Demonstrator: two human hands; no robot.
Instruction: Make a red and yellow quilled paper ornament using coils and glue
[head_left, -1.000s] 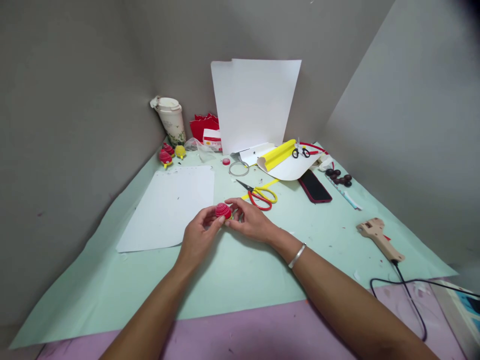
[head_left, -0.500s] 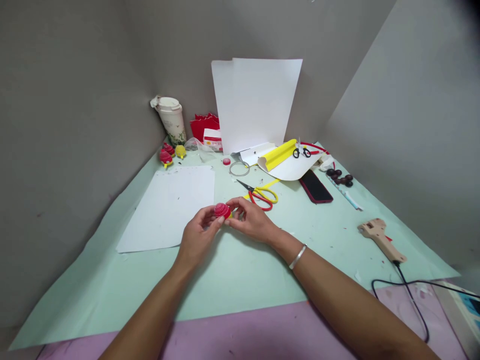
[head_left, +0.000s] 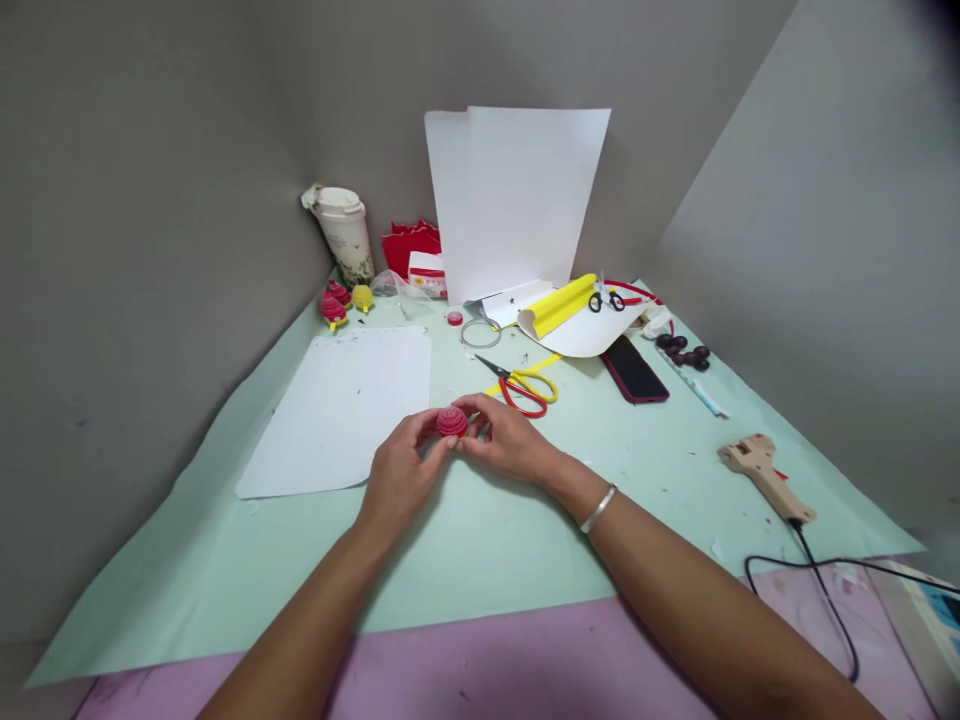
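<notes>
Between my two hands is a small red ridged dome [head_left: 451,421] with a bit of yellow at its lower edge. My left hand [head_left: 403,470] pinches it from the left, thumb in front and fingers behind. From the right, my right hand [head_left: 510,440] holds its edge with thumb and fingertips; part of the yellow side is hidden there. Just beyond my right hand lie scissors [head_left: 517,385] with one red and one yellow handle, blades slightly apart. Left of my left hand is a white paper sheet [head_left: 337,410].
A glue gun [head_left: 765,475] with a black cord [head_left: 832,600] lies at right, near a phone [head_left: 635,370]. Similar red domes [head_left: 333,308] and a yellow one [head_left: 363,297] sit back left by a lidded cup [head_left: 345,235]. White boards [head_left: 525,195] lean on the wall.
The red dome has been turned in my fingers, so less of its yellow part shows. Both hands keep hold of it; the view has shifted slightly.
</notes>
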